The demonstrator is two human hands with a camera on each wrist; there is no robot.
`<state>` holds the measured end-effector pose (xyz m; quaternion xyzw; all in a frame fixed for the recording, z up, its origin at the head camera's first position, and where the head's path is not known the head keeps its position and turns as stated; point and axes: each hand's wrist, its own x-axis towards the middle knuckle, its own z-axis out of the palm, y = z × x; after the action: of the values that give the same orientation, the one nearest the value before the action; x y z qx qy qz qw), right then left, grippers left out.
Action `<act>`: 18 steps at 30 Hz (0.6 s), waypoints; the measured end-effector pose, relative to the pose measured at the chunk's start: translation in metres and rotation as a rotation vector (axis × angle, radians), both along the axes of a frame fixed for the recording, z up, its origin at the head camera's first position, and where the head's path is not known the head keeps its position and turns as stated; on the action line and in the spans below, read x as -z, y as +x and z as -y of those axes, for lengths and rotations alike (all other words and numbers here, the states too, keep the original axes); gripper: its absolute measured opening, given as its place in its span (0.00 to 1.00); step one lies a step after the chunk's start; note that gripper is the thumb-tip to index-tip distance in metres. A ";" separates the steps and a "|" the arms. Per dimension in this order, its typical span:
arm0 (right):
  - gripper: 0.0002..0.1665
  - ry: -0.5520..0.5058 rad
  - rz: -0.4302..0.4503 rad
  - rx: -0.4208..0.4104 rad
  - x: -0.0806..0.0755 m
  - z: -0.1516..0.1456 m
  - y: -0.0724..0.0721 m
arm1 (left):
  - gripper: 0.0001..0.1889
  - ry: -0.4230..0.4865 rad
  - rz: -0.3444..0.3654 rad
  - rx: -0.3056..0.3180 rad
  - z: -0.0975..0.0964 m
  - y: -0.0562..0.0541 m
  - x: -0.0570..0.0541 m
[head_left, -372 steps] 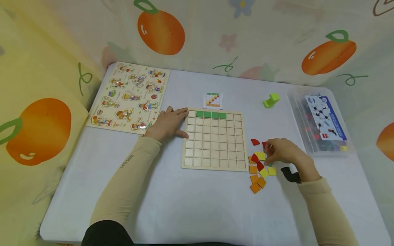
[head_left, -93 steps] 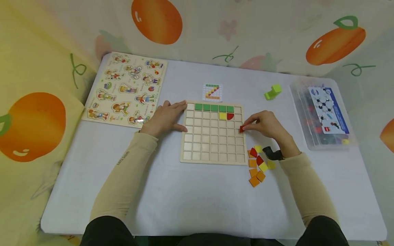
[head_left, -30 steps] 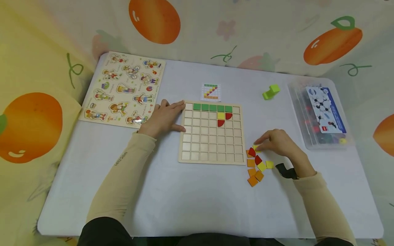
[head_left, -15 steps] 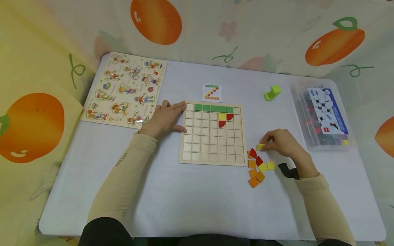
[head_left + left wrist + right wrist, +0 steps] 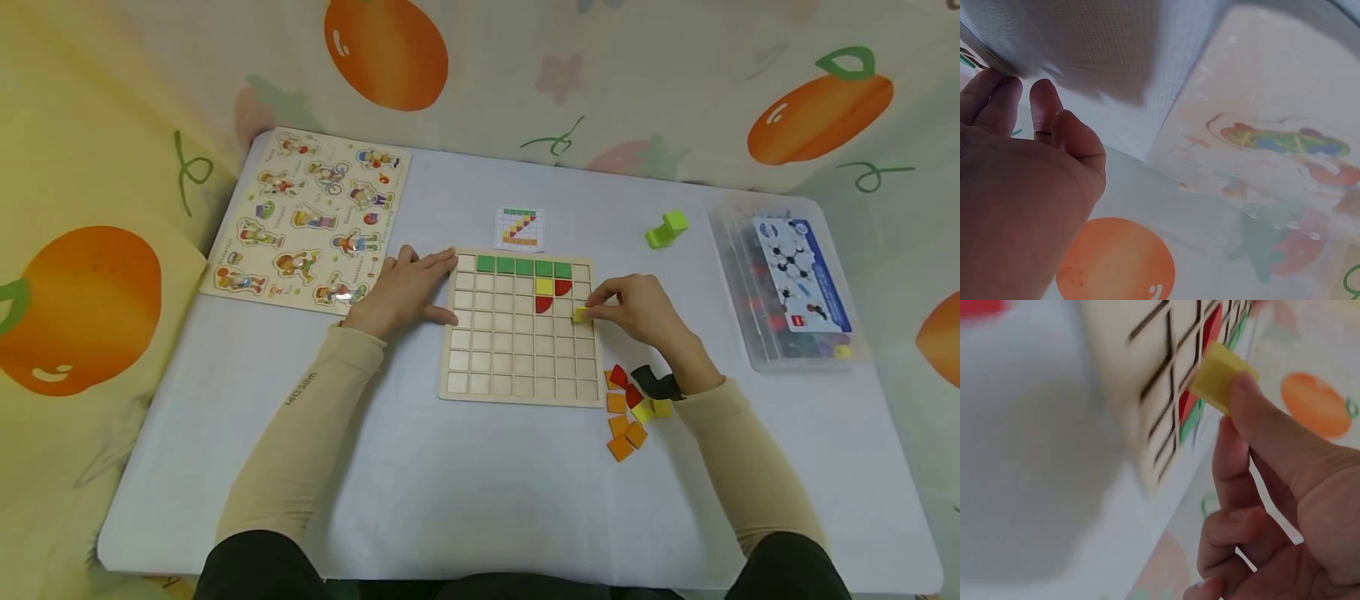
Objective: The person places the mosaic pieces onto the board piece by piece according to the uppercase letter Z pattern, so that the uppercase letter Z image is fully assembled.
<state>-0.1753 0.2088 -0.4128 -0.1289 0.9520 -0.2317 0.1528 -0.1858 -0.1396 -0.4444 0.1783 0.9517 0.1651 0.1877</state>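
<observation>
My right hand pinches a yellow square tile between thumb and finger, over the right edge of the wooden grid board. A row of green tiles fills part of the board's top row. Under it lie a yellow tile and a red quarter-round tile, with another red quarter-round tile one row lower. My left hand rests at the board's left edge, its fingers extended and the thumb apart. In the left wrist view, the left fingertips touch the board's edge.
Loose orange tiles, red and yellow ones lie right of the board. Behind it is a small pattern card. A picture puzzle board lies at left. Light-green blocks and a clear plastic case stand at right.
My right hand has picked a yellow tile from the loose pile and carried it up and left to the board. Earlier, red tiles were added to the board. The left hand has stayed put.
</observation>
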 end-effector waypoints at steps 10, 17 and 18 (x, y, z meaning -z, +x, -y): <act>0.12 -0.046 -0.056 -0.077 0.013 0.052 -0.017 | 0.54 0.015 -0.012 0.005 0.000 0.001 -0.001; 0.13 0.033 -0.050 -0.100 0.015 0.073 -0.020 | 0.55 0.005 0.007 -0.002 0.001 0.001 -0.001; 0.13 0.047 -0.054 -0.102 0.015 0.075 -0.019 | 0.55 0.007 0.008 -0.005 0.001 0.001 -0.001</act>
<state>-0.1947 0.1337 -0.4275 -0.1797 0.9531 -0.1978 0.1418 -0.1846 -0.1404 -0.4433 0.1759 0.9508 0.1695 0.1905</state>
